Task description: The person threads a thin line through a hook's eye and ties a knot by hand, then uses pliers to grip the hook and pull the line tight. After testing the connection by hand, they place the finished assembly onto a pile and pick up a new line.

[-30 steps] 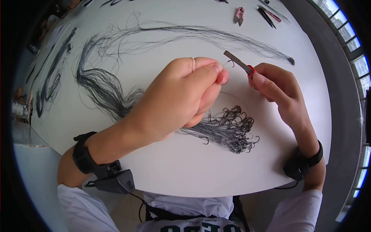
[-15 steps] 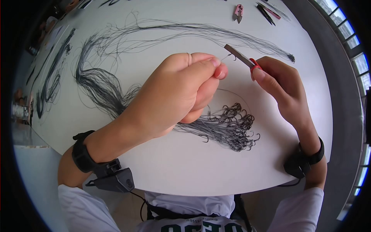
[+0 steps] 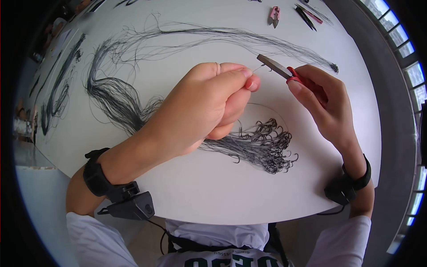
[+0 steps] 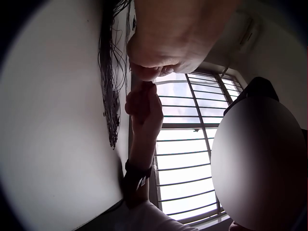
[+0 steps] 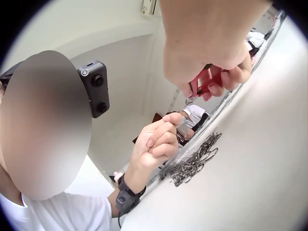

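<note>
The left hand (image 3: 211,104) is raised over a white table (image 3: 240,191), its thumb and forefinger pinching a thin fishing line (image 3: 257,68) while the other fingers curl in toward the palm. At the end of that short length of line, just beyond the fingertips, sits a small dark fish hook (image 3: 270,68), close against the blades of a pair of red-handled scissors (image 3: 275,66); whether the blades touch it cannot be told. The right hand (image 3: 331,118) grips the scissors with thumb and fingers closed around the handles, blades pointing toward the left hand. Below and between the hands lies a cluster of dark fish hooks (image 3: 275,147), their lines gathered and running back beneath the left hand. A long sheaf of dark strands (image 3: 115,95) curves over the table beyond the left forearm and stretches across toward the right, ending in a compact dark tip (image 3: 334,68). Near the far edge rest pink thread snips (image 3: 275,17) and, to their right, a slim black tool (image 3: 306,18). Further dark bundles (image 3: 51,107) lie along the table's left side.
</note>
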`<state>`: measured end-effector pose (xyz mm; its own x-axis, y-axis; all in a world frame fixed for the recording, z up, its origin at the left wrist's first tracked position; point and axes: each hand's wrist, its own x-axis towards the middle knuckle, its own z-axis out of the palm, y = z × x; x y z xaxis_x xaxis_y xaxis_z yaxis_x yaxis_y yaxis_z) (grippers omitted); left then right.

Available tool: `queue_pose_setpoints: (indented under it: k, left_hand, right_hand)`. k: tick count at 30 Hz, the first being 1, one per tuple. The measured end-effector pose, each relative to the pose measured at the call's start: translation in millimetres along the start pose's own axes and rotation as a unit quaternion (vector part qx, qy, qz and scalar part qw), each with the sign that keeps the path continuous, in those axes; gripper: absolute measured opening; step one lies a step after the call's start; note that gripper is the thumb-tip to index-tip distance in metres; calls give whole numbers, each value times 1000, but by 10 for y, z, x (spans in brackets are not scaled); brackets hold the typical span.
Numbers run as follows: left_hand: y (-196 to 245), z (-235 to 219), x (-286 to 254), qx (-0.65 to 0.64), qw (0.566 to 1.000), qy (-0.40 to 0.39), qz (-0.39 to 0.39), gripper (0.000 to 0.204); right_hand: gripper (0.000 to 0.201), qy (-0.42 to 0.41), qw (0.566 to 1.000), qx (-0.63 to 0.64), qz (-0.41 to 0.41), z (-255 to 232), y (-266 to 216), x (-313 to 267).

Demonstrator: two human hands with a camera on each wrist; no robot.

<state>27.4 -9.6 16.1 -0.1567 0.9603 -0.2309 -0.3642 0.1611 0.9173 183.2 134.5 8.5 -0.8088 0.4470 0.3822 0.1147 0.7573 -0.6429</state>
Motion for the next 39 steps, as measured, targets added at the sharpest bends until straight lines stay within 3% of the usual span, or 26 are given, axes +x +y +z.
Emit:
queue_pose_setpoints:
  k: [1, 2, 3, 5, 9, 14, 16, 17, 20, 21, 25, 29, 31, 32, 33, 35, 39]
  left_hand:
    - [-11, -13, 5, -4, 1000, 4, -3, 23]
    - [-7, -10, -3, -3, 1000, 4, -4, 23]
    - [7, -6, -7, -1, 1000, 0, -3, 23]
    - [20, -11, -13, 1, 1000, -5, 2, 24]
    - [41, -30, -39, 13, 1000, -26, -3, 25]
    - [69, -31, -48, 38, 998, -40, 10, 27]
    - [93, -36, -53, 51, 996, -68, 17, 28]
    - [96, -60, -52, 44, 995, -86, 19, 28]
    - [102, -37, -64, 47, 994, -91, 43, 28]
    - [104, -56, -60, 44, 993, -104, 37, 29]
    - [124, -61, -71, 56, 991, -121, 26, 30]
    - [151, 10, -105, 66, 992, -107, 7, 30]
    - [180, 21, -119, 71, 989, -126, 4, 30]
    - [194, 20, -128, 72, 987, -144, -5, 30]
    - [208, 16, -136, 89, 984, -153, -9, 29]
    - [198, 23, -138, 110, 981, -157, -8, 29]
    - [161, -15, -125, 135, 978, -158, -2, 28]
  right_hand:
    - [25, 55, 981, -126, -135, 43, 68, 43]
    - [25, 56, 981, -125, -135, 19, 57, 12]
    - [26, 13, 998, -57, -38, -26, -4, -1]
    - [30, -95, 983, 92, 131, -109, -4, 37]
    - [32, -147, 964, 169, 142, -136, -9, 64]
    - [28, -121, 981, 103, 108, -110, 89, 39]
    - [25, -2, 999, -25, -40, -26, 160, 30]
    - [26, -39, 993, -88, -64, -73, 122, 28]
    - [24, -46, 972, -194, -121, -31, 83, -11]
    - [26, -71, 976, -185, -91, -33, 73, -19]
    - [30, -77, 975, -174, -113, -9, 108, -26]
    - [28, -13, 971, -184, -151, -31, 1, 8]
    - [19, -30, 987, -26, -155, -72, -76, 38]
    - [19, -26, 986, -29, -160, -66, -124, 15]
    - [14, -97, 986, 114, -72, -49, -174, -33]
    - [14, -210, 913, 341, 75, -41, -229, -94]
    - [14, -231, 875, 405, 132, -67, -259, -115]
